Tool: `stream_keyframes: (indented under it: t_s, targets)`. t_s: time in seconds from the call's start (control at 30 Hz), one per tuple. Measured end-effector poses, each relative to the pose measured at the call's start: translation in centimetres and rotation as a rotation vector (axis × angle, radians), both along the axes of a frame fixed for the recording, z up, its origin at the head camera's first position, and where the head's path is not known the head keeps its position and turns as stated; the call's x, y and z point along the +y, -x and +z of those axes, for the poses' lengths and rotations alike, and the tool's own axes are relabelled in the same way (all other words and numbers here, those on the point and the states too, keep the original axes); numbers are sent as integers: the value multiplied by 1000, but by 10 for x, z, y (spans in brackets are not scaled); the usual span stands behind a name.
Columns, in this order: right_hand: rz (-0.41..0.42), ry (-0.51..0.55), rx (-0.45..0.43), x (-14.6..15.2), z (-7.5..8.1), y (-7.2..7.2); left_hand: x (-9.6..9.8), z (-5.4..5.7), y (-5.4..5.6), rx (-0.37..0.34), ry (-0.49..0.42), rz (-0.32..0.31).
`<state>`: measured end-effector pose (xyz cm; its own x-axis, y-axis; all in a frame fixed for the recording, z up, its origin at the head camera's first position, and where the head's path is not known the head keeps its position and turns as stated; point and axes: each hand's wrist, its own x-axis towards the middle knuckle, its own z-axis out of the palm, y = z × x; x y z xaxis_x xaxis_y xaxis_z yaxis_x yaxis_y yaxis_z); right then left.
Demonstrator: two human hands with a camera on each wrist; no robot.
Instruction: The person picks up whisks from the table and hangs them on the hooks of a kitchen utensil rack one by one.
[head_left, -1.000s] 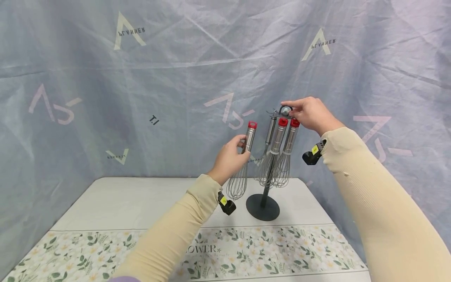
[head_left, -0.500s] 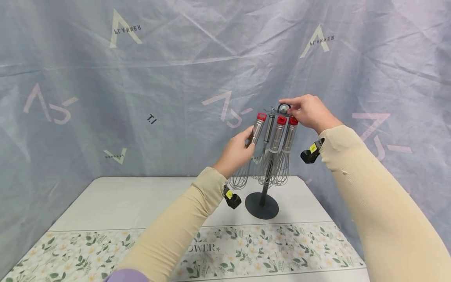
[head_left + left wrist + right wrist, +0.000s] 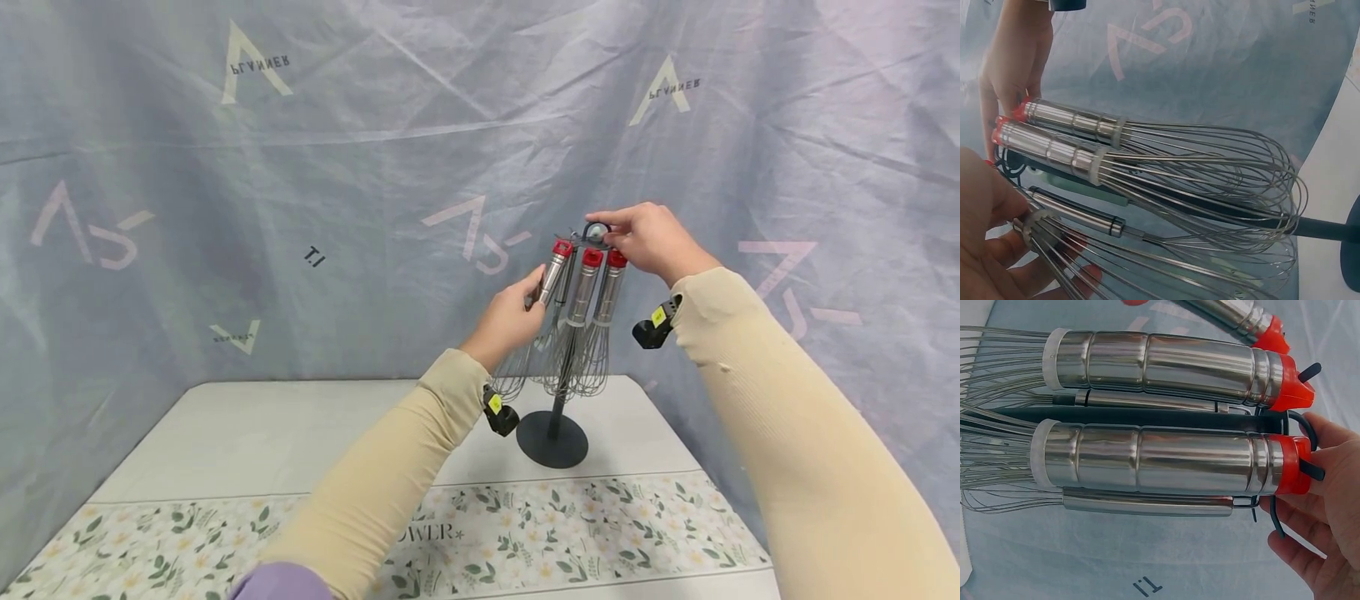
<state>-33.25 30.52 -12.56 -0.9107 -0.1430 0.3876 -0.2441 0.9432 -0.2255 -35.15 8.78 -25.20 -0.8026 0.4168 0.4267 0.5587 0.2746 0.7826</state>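
My left hand [image 3: 510,321] grips the steel handle of a balloon whisk [image 3: 552,279] with a red end loop, tilted beside a dark rotating-hook-style stand [image 3: 557,404]. Its red loop is close to the stand's hooks; whether it sits on one I cannot tell. With thumb and fingers, my right hand [image 3: 656,240] holds the ring at the top of the stand. Two more red-ended whisks [image 3: 1166,369] hang from hooks [image 3: 1312,470], wires downward. Behind them hang two thinner whisks [image 3: 1147,502] with slim steel handles.
The stand's round base [image 3: 552,440] rests on a white table [image 3: 300,433] with a floral strip along its front. A grey-blue printed cloth [image 3: 360,183] hangs behind the table and at both sides.
My left hand has raised the red-ended whisk and brought it rightward to the stand's top, tilting it more. My right hand stays on the stand's ring.
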Motion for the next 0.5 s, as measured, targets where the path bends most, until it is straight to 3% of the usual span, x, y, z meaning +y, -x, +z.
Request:
stream_keyframes:
  t_s: [0.5]
  targets:
    - [12, 14, 7, -4, -2, 1, 6, -20, 11, -13, -95, -92]
